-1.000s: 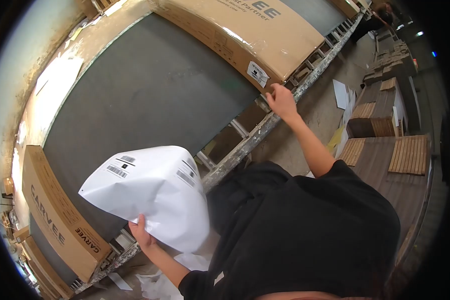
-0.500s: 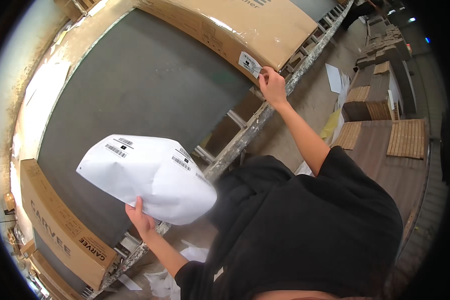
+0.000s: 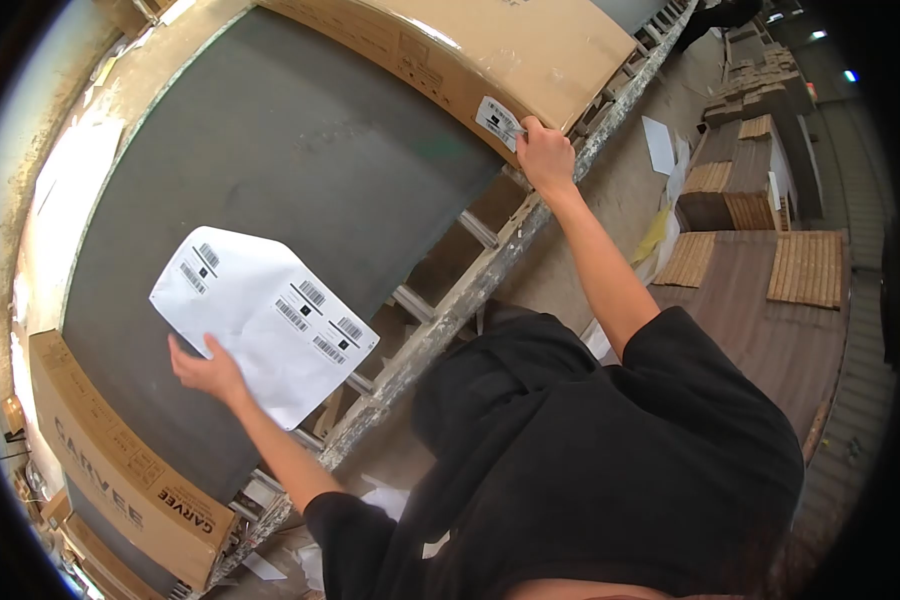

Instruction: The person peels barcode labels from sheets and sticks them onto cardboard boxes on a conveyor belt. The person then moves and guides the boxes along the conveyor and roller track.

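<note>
A white sheet of barcode labels (image 3: 260, 300) lies tilted over the dark conveyor belt (image 3: 300, 140) and its near edge. My left hand (image 3: 208, 372) is at the sheet's lower left edge, fingers apart, with the thumb against the paper. Farther off, my right hand (image 3: 547, 158) has its fingers curled at the right edge of a white barcode label (image 3: 498, 124). That label lies against the side of a large cardboard box (image 3: 530, 50), near its corner. The fingertips there are partly hidden.
Another cardboard box (image 3: 130, 460) marked GARVEE stands at the lower left. Metal rollers (image 3: 478, 228) show along the worn conveyor frame (image 3: 450, 300). Stacks of flat cardboard (image 3: 760, 300) stand on the right. Loose paper (image 3: 658, 145) lies on the floor.
The label sheet has come down flatter over the belt, and my left hand has moved up and left, its fingers opening from their grip. My right hand stays at the box label.
</note>
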Tool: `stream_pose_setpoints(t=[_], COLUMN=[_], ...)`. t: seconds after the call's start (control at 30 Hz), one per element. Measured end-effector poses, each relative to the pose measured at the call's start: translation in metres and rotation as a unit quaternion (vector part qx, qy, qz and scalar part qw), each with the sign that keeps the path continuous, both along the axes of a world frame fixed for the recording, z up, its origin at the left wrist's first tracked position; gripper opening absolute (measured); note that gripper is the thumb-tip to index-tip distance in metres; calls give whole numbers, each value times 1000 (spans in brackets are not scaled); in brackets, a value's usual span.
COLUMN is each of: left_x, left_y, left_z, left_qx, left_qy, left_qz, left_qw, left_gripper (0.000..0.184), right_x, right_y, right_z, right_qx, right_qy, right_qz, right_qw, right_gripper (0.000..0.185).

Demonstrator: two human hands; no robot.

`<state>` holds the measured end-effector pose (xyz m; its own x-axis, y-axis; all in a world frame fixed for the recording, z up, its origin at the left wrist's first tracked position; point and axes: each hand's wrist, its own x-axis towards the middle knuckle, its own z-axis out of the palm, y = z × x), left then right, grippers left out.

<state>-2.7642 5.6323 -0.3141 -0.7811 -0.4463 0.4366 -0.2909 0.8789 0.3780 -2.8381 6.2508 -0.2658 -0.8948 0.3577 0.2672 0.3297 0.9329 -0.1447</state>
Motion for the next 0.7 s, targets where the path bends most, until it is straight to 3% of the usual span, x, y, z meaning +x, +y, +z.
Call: stream_pose_setpoints(t=[0.1, 0.3, 0.5, 0.7], left_x=[-32, -31, -42, -88], left_y=[102, 297, 408, 452], left_z=[-19, -21, -60, -54], left_qx=[133, 373, 540, 558], left_qy=[113, -44, -150, -104], left_qz=[-143, -347, -466, -468], left_qw=[974, 860, 684, 678], left_gripper=[61, 49, 62, 66], right_x=[-1, -8, -7, -4], right_y=[-8, -11, -16, -24], right_z=[-1, -3, 4, 7], right_qx=[3, -45, -110, -107], right_qy=[-10, 34, 2, 20], right_qz=[-16, -13, -12, 19], right_qw=[1000, 998, 994, 994], right_gripper=[20, 17, 16, 11])
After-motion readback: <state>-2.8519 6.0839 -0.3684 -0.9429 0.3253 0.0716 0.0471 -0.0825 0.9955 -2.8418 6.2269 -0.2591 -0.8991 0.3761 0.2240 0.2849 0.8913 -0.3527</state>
